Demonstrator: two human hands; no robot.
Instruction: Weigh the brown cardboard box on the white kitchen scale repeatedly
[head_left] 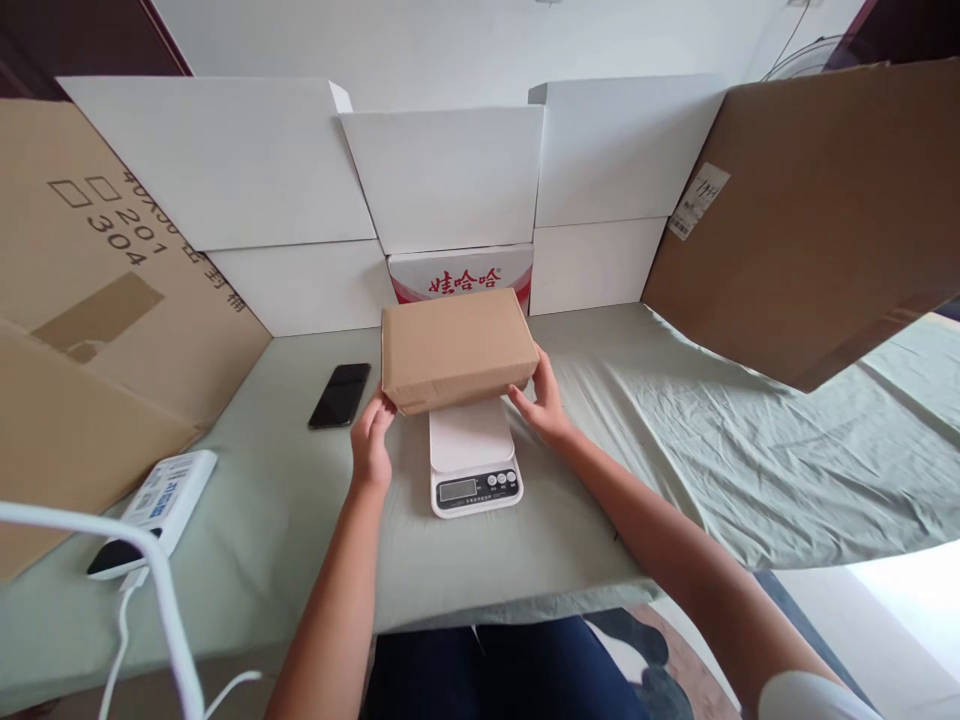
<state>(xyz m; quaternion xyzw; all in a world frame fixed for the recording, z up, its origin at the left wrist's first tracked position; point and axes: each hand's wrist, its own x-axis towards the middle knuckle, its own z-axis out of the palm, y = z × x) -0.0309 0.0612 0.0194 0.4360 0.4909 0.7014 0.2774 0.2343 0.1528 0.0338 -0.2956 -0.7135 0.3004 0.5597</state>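
Both forearms reach far across the bench [675, 440]. Left hand [371, 445] and right hand [544, 405] hold the brown box [457, 345] at its near corners, fingers curled against it, above the white scale [472, 460]. Left lies a black phone [340, 395].

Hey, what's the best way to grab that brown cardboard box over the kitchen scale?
Probably by its two short ends, one hand from each side, as the left hand and right hand do now. The cardboard box is wide, flat and closed, and it overhangs the scale, so its lower edges at both ends are open to fingers.
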